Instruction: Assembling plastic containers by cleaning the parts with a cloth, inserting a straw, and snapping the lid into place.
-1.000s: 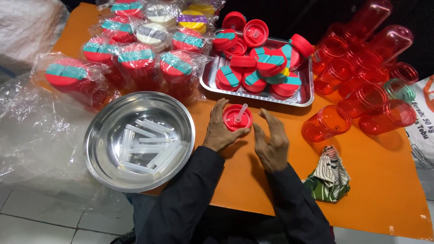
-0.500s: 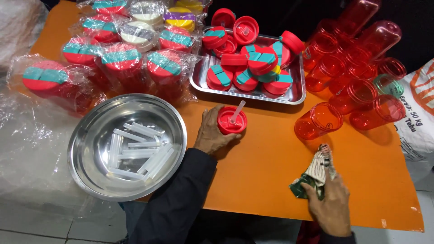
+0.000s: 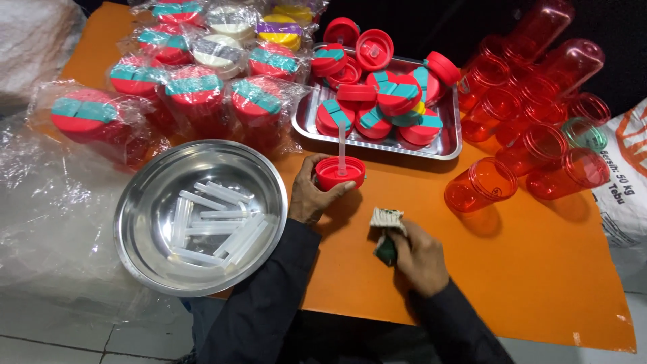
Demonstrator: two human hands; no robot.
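My left hand point(image 3: 311, 197) grips a red bottle lid point(image 3: 340, 173) on the orange table point(image 3: 539, 269), with a clear straw point(image 3: 342, 145) standing up from the lid. My right hand point(image 3: 418, 256) holds a crumpled green and white cloth point(image 3: 385, 232) just right of and below the lid. A round steel bowl point(image 3: 148, 202) with several clear straws point(image 3: 216, 222) sits to my left. Behind the lid, a steel tray point(image 3: 445, 145) holds several red lids with teal flaps point(image 3: 394, 94).
Several red transparent bottles point(image 3: 532, 141) lie at the right. Wrapped bottles in plastic point(image 3: 182, 87) stand at the back left. Clear plastic sheeting point(image 3: 54, 202) covers the left side. A white sack point(image 3: 627, 168) sits at the far right.
My right hand went to the right, picked up the cloth and brought it back beside the lid. My left hand kept hold of the lid, whose straw now stands upright.
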